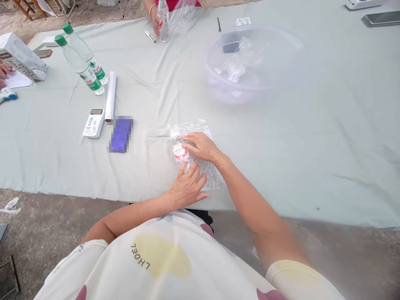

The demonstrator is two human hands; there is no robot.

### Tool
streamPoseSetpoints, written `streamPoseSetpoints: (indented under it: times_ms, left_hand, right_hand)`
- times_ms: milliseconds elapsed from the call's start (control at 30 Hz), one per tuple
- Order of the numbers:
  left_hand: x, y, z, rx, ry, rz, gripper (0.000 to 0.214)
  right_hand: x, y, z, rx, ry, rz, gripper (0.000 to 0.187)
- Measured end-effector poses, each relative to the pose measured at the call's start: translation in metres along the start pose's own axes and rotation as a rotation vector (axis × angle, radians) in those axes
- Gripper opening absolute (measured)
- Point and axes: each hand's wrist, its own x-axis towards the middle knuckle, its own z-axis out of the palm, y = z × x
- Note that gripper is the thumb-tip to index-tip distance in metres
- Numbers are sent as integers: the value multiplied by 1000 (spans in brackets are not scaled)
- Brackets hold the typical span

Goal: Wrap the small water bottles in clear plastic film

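A clear plastic bottle [181,153] with a red-and-white label lies on a crinkled clear plastic bag [210,177] on the table in front of me. Its white cap points away from my body. My left hand [189,183] is at the bottle's near end, thumb and fingers bent over it and the little finger sticking out. Beside the bottle's upper part, my right hand [201,146] has its fingers stretched out and apart, fingertips against the side of the bottle. The bottle's base is partly hidden by my left fingers.
A large translucent tub [231,93] holds crumpled clear plastic. To the left are two green-capped bottles [90,79], a white roll [110,98], a white power bank [93,123] and a blurred-out purple item [121,134]. Across the table, another person's hand [155,21] holds a bottle [163,23].
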Motion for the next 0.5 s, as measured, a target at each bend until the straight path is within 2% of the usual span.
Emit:
streamPoseSetpoints:
  times_ms: [67,167,233,267,367,433,500]
  left_hand:
    - [12,4,-2,6,-70,16,66]
    - [30,12,0,-36,-147,-1,65]
    - [43,18,3,-106,-141,-17,67]
    - [49,20,5,-154,-132,-15,69]
    - [70,27,11,-371,-118,-19,65]
    - [81,32,13,-663,-106,-84,46]
    - [86,37,12,-994,-66,-205,29]
  right_hand:
    - [-5,2,-10,-18,5,82,43]
    - [-15,-6,-24,-26,165,241,38]
    - [-21,-18,-27,19,244,252,35]
    - [-23,-25,-27,45,233,204,35]
    - [-26,-39,-21,-3,73,26,32]
    - [-26,-40,-18,-135,18,46,30]
    - [-25,-36,-20,-223,36,158,33]
